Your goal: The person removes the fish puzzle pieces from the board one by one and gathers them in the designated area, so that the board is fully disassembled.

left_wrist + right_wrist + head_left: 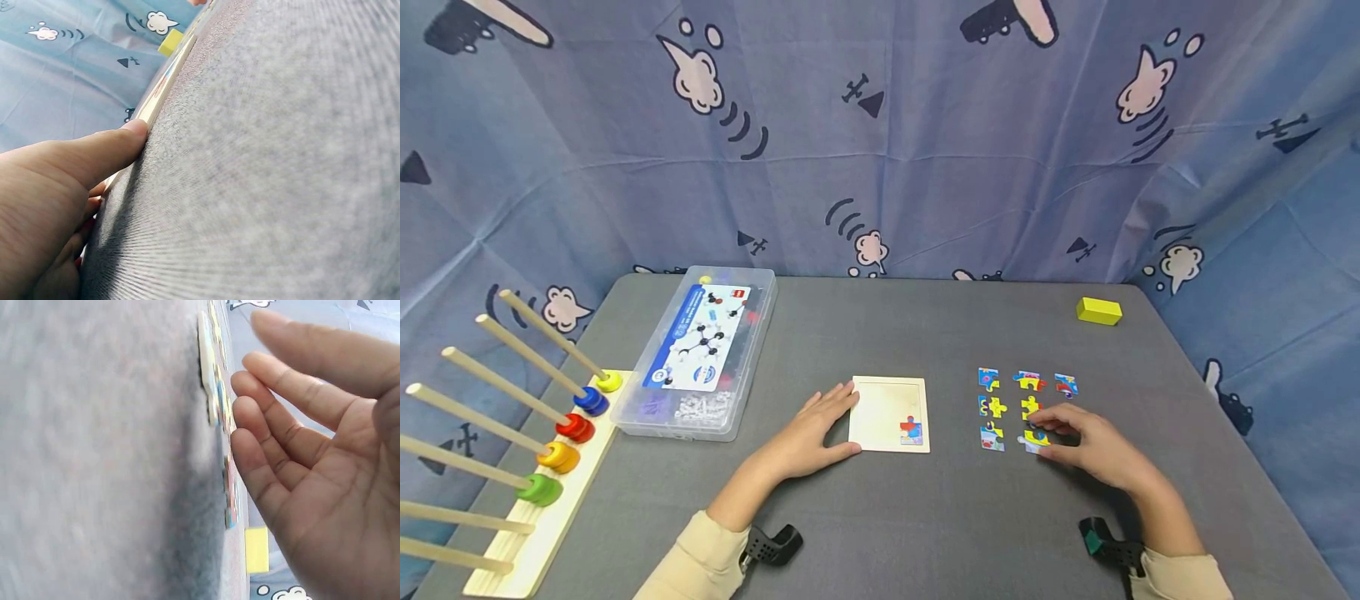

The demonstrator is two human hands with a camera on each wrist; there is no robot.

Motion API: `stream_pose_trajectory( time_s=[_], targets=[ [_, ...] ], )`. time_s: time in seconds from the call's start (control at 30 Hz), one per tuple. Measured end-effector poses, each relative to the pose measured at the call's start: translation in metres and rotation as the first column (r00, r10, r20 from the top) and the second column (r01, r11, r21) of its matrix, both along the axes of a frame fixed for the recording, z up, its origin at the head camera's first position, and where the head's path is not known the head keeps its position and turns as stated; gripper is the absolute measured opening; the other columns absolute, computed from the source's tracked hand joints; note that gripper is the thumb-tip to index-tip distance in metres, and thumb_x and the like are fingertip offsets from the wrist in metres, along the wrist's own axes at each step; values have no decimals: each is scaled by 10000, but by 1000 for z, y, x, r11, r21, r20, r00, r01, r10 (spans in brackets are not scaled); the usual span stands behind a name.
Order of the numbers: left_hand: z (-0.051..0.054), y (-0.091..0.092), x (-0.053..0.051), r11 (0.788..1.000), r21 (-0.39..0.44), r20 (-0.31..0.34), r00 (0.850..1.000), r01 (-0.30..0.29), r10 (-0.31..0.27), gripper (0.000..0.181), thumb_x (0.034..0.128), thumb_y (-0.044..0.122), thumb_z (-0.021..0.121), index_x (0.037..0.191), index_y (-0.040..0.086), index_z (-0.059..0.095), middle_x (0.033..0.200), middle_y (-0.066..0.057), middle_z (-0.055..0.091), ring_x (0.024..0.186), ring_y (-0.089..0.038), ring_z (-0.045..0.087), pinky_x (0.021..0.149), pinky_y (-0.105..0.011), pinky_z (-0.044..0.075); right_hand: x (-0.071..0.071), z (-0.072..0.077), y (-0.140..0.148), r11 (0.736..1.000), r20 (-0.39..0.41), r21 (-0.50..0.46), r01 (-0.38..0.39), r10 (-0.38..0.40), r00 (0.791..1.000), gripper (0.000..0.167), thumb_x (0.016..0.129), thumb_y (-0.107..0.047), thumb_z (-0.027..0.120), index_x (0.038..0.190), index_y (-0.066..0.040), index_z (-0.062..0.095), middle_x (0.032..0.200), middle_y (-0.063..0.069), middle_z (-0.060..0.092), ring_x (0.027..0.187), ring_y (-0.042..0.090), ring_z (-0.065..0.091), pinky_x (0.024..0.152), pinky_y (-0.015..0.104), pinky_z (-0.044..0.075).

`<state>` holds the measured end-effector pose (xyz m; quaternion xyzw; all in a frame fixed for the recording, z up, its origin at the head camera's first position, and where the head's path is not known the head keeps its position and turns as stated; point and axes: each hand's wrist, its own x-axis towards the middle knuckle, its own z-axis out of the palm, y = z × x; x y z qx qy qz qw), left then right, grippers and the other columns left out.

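A square wooden puzzle tray lies flat on the grey table, with one puzzle piece in its lower right corner. My left hand rests at the tray's left side; thumb and fingertips touch its edge. In the left wrist view, the straight thumb meets the tray's rim. To the right, several loose jigsaw pieces lie in rows. My right hand hovers over the lower piece of the middle column. Its thumb and fingers are apart, with nothing between them in the right wrist view.
A clear plastic case with a molecule-model label stands at the left. Beside it is a wooden peg rack with coloured rings and tall pegs slanting left. A yellow block sits at the back right. A patterned blue curtain hangs behind the table.
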<state>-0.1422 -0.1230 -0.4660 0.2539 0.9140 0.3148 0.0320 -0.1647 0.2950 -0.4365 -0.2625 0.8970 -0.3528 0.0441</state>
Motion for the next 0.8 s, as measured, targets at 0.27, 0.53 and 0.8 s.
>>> stream_pose_trajectory(
  time_s=[0.27,0.53,0.8],
  targets=[
    [0,0,0,1000,-2,-2,1000,-1,1,713,863,333,677,1428,1,396,1531,-141,310,1431,-303,256,1158,-541,179,2,4,-24,996,67,-64,-64,69,995,396,821,-129,730,1182,-14,613,1132,128,651,1019,33,592,866,124,457],
    [-1,0,-1,1000,1,8,1000,-2,2,720,864,344,675,1436,14,388,1535,-131,306,1437,-289,246,1164,-532,168,4,4,-55,993,57,-47,-109,111,992,441,822,-169,736,1225,-49,604,1179,78,640,1059,176,598,889,243,487],
    [-3,-1,-1,1000,-2,0,1000,-2,2,721,863,350,674,1436,17,390,1537,-126,303,1437,-284,247,1167,-525,167,0,2,-86,988,31,-10,-152,152,988,467,799,-169,755,1228,-59,605,1190,52,614,1070,206,577,923,288,481]
  ],
)
